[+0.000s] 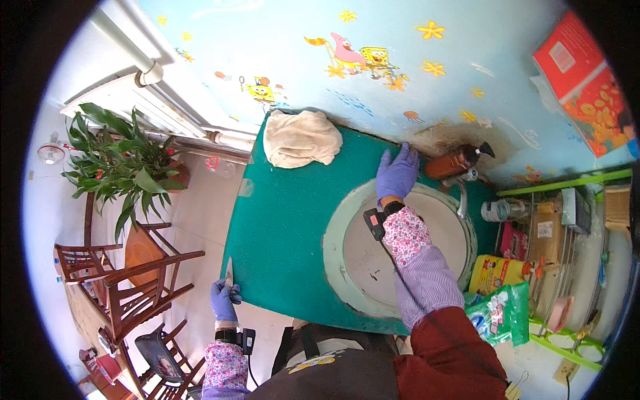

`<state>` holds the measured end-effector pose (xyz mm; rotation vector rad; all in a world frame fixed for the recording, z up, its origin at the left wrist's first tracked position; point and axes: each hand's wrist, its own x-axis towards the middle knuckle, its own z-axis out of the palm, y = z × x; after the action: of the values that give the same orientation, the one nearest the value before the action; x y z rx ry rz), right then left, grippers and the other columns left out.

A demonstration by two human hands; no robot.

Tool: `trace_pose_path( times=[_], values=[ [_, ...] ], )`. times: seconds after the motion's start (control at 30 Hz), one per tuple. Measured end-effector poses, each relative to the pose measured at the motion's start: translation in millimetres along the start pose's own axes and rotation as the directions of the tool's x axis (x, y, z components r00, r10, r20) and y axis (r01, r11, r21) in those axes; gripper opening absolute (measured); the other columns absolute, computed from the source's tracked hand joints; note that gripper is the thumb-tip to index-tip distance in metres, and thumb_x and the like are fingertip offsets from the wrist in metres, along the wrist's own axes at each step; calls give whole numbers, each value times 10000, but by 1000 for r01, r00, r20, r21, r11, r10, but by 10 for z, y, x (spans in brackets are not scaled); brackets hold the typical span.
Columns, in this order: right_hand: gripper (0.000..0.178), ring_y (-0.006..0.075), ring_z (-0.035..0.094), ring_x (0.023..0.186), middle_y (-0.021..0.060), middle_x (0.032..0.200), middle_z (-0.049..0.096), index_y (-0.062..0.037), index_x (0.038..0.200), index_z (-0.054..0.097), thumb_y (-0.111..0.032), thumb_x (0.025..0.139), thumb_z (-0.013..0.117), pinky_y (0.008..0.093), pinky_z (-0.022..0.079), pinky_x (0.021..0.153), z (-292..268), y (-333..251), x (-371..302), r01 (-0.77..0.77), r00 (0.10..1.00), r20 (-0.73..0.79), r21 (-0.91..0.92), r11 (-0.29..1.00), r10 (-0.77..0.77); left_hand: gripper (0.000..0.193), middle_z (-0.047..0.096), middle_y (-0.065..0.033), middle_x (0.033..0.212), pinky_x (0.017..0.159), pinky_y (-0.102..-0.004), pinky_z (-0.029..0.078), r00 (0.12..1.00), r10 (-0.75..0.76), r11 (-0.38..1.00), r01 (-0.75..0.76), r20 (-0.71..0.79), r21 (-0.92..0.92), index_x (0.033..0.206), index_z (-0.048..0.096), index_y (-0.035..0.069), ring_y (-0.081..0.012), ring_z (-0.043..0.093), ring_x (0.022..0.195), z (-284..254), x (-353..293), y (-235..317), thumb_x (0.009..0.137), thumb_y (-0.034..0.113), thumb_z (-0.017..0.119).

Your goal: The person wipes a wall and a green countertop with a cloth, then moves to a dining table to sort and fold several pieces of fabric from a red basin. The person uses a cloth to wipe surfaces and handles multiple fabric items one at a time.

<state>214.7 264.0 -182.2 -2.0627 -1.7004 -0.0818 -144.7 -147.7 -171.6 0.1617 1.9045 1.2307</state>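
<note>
At the far left a plant (123, 170) stands above a wooden chair (143, 260), both off the counter (287, 227). The left hand (225, 300), in a purple glove, comes up from below to the counter's near left corner, its forearm upright and wrist nearly straight; the fingers are curled together, clamped on the lower end of a thin, pale blade (229, 272). The blade points away from the person, along the left edge. A crumpled cloth (303, 139) lies at the far left corner. Farther right, the right arm reaches long and slanting across the round sink (335, 233). The right hand (398, 170), also gloved, is palm down between the sink's far rim and the counter's back edge, fingers straight and close together, thumb a little apart, holding nothing. Just right of it a brown bottle (448, 163) leans near the tap (462, 200); beyond the right edge stands a rack (567, 181).
</note>
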Motion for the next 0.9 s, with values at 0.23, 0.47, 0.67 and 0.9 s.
trace_pose_path(
  times=[0.23,0.47,0.67,0.9],
  values=[
    [509,370,346,1398,221,1424,472,0,1419,428,-267,986,457,478,226,1179,-34,-612,-565,362,928,141,-114,925,-346,113,643,-100,741,387,-231,397,999,-14,1000,14,-44,-14,993,519,59,-125,515,437,14,-3,-4,967,162,557],
    [479,388,461,1282,216,1419,472,-8,1374,474,-217,947,527,477,333,1102,-360,-47,-394,62,775,495,559,827,-392,182,637,-91,729,388,-239,414,997,-39,995,45,-69,88,990,516,57,-139,545,455,37,1,64,961,214,604],
    [471,385,428,1316,237,1436,448,24,1343,496,-191,925,525,470,289,1137,321,-786,-211,39,999,-12,43,998,-38,174,634,-83,740,401,-247,425,999,-34,995,34,-6,92,983,513,64,-138,544,458,1,-12,67,964,216,596],
    [554,479,387,1313,234,1439,426,8,1420,405,-103,898,554,511,297,1141,-152,-760,-822,557,726,195,396,730,-660,152,649,-92,759,437,-257,461,996,-76,989,70,42,128,1034,515,69,-150,571,496,-22,11,84,978,206,546]
  ],
)
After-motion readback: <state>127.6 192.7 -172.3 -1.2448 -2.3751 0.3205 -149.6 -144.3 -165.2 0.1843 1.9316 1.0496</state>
